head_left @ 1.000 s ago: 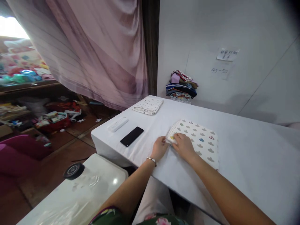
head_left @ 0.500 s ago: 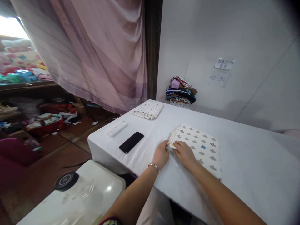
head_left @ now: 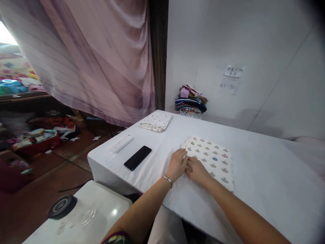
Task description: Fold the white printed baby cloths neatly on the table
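A folded white cloth (head_left: 210, 156) with grey, green, blue and red motifs lies flat on the white-covered table (head_left: 266, 169). At its near left corner my left hand (head_left: 177, 165) rests with fingers bent over the edge, closed on the cloth. Right beside it, my right hand (head_left: 196, 171) has its fingers curled at the same edge and pressed together; its fingertips are partly hidden, so what they pinch is hard to make out. The two hands nearly touch.
Left of my hands lie a black phone (head_left: 137, 158) and a white oblong case (head_left: 122, 144). Another folded cloth (head_left: 156, 122) sits at the far corner. Stacked fabrics (head_left: 191, 101) stand by the wall. A white surface with a black knob (head_left: 62, 206) is at lower left.
My left hand has shifted up over the cloth's corner, and my right hand's fingers have curled in closer to it. The cloth's corner now lies flatter. The view has turned slightly right.
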A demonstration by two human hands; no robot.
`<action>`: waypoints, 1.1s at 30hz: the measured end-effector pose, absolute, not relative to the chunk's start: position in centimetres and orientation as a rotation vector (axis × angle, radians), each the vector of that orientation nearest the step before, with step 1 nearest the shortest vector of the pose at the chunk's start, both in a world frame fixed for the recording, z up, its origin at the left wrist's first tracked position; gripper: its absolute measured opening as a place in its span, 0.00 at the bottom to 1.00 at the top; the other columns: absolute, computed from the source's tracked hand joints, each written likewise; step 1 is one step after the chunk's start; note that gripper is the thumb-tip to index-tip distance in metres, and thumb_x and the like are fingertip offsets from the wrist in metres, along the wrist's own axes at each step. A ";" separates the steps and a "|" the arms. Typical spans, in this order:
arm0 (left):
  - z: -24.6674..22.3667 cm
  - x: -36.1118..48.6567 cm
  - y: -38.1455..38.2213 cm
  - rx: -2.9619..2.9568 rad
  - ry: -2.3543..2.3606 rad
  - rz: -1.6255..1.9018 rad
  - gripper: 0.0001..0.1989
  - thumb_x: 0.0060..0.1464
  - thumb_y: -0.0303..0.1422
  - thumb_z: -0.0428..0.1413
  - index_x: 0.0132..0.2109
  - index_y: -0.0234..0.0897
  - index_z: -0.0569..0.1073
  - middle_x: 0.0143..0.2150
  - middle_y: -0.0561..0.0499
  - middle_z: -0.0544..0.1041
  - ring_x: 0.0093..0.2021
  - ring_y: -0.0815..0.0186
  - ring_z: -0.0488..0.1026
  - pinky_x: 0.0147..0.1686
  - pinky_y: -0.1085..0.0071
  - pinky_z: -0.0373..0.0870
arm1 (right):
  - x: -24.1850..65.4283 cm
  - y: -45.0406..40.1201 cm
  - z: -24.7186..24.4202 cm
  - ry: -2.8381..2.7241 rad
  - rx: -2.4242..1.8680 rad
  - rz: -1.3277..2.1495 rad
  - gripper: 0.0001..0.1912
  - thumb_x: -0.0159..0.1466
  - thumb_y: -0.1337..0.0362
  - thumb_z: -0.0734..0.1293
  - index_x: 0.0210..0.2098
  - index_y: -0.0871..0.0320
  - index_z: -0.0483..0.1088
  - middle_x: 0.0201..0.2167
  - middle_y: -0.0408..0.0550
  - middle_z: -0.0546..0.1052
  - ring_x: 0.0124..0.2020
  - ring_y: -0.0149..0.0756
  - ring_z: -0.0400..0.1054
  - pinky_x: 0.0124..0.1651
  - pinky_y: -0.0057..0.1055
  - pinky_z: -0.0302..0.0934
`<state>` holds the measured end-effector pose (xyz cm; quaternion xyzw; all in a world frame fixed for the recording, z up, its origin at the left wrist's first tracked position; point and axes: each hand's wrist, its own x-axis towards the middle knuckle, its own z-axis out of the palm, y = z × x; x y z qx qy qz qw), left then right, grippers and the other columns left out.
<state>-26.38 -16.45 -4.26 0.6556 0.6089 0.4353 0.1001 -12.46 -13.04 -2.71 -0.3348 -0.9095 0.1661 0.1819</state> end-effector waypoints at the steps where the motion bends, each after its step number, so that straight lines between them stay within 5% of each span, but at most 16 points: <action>1: -4.2 -26.3 -16.2 1.946 1.810 1.207 0.14 0.58 0.31 0.47 0.49 0.39 0.71 0.54 0.47 0.71 0.56 0.63 0.63 0.57 0.63 0.56 | -11.7 -12.6 -2.5 -2.522 -0.958 0.555 0.16 0.58 0.68 0.60 0.45 0.55 0.72 0.49 0.49 0.71 0.49 0.40 0.65 0.49 0.36 0.60; 5: -5.1 -26.4 -15.9 1.852 1.892 1.045 0.16 0.58 0.30 0.46 0.51 0.41 0.71 0.56 0.50 0.69 0.57 0.63 0.62 0.57 0.62 0.55 | -8.5 -9.6 -2.1 -2.308 -1.204 0.541 0.19 0.60 0.66 0.56 0.46 0.57 0.72 0.56 0.51 0.67 0.56 0.42 0.60 0.53 0.40 0.60; 15: -5.4 -26.8 -15.7 1.796 1.939 1.079 0.15 0.50 0.25 0.50 0.45 0.40 0.72 0.52 0.50 0.71 0.53 0.63 0.65 0.54 0.63 0.58 | -11.4 -0.1 -2.5 -2.597 -1.400 0.265 0.27 0.65 0.57 0.54 0.61 0.62 0.55 0.65 0.56 0.49 0.66 0.49 0.38 0.62 0.50 0.39; 21: -5.3 -27.0 -15.3 1.757 1.947 1.089 0.17 0.44 0.22 0.49 0.42 0.40 0.71 0.46 0.49 0.71 0.49 0.62 0.67 0.49 0.63 0.61 | -13.5 2.0 -5.2 -2.648 -1.433 0.291 0.28 0.66 0.54 0.51 0.63 0.59 0.52 0.65 0.53 0.50 0.66 0.46 0.40 0.63 0.50 0.34; 28: -5.4 -27.2 -15.3 1.680 1.912 1.153 0.17 0.42 0.21 0.49 0.40 0.41 0.70 0.44 0.50 0.69 0.46 0.62 0.68 0.48 0.63 0.63 | -12.1 5.4 -4.6 -2.463 -1.328 0.515 0.27 0.64 0.59 0.55 0.62 0.57 0.54 0.64 0.51 0.54 0.65 0.44 0.43 0.64 0.44 0.41; 33: -5.8 -27.2 -15.3 1.645 1.900 1.224 0.15 0.42 0.21 0.49 0.38 0.41 0.68 0.43 0.49 0.69 0.45 0.62 0.67 0.47 0.63 0.63 | -11.8 7.7 -4.0 -2.297 -1.328 0.922 0.30 0.58 0.65 0.62 0.60 0.54 0.59 0.57 0.50 0.67 0.54 0.44 0.63 0.55 0.39 0.58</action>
